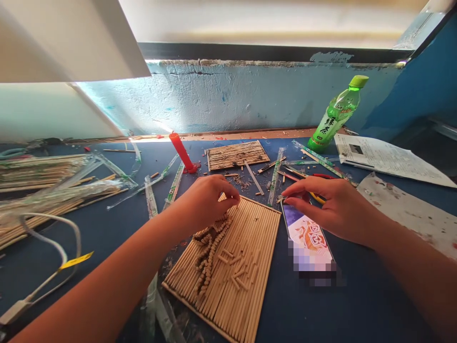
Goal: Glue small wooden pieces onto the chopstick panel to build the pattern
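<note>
A panel of pale wooden sticks (pixel 266 221) lies at an angle on the table, with a curved raised pattern of short stick pieces (pixel 209 255) on its left part. Several loose cut pieces (pixel 237 267) are scattered over its middle. My left hand (pixel 209 202) is over the panel's upper end, thumb and finger pinched together; what they hold is too small to make out. Over the top of a phone (pixel 310 233) is my right hand (pixel 321 205), its thumb and fingertip drawn close in a pinch, contents unclear. The phone screen shows a red and orange character.
A lit red candle (pixel 181 152) stands behind the panel, left of a smaller stick panel (pixel 237 155). Pliers (pixel 317 193), a green tea bottle (pixel 337 116) and papers (pixel 389 157) are at right. Stick bundles (pixel 43 176) and a white cable (pixel 53 243) lie left.
</note>
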The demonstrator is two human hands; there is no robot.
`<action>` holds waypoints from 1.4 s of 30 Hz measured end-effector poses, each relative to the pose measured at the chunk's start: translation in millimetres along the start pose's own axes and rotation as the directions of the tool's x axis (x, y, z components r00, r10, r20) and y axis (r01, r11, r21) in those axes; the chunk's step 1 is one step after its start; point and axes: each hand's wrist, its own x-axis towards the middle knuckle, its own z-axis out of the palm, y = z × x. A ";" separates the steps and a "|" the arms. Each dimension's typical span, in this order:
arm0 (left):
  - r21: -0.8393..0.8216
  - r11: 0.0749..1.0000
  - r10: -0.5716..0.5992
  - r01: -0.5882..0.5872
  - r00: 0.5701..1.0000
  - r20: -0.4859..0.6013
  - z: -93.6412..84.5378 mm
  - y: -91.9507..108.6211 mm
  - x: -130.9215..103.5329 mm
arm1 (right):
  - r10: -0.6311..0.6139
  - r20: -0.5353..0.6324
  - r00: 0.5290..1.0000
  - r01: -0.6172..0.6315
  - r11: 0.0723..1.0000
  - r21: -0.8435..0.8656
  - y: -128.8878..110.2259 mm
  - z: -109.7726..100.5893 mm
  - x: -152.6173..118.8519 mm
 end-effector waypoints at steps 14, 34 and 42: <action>-0.027 0.999 -0.033 0.033 0.999 0.008 -0.3 4.0 -1.3 | 0.006 0.057 0.998 -0.006 1.000 -0.010 3.9 2.1 2.6; 0.018 1.000 -0.012 0.011 0.999 0.051 -3.6 16.1 -3.1 | -0.002 0.068 0.998 0.002 1.000 -0.004 1.6 2.7 2.4; 0.028 1.000 -0.003 0.002 0.999 0.044 -2.4 11.9 -3.8 | -0.017 0.066 0.998 0.017 1.000 -0.002 4.7 2.8 3.7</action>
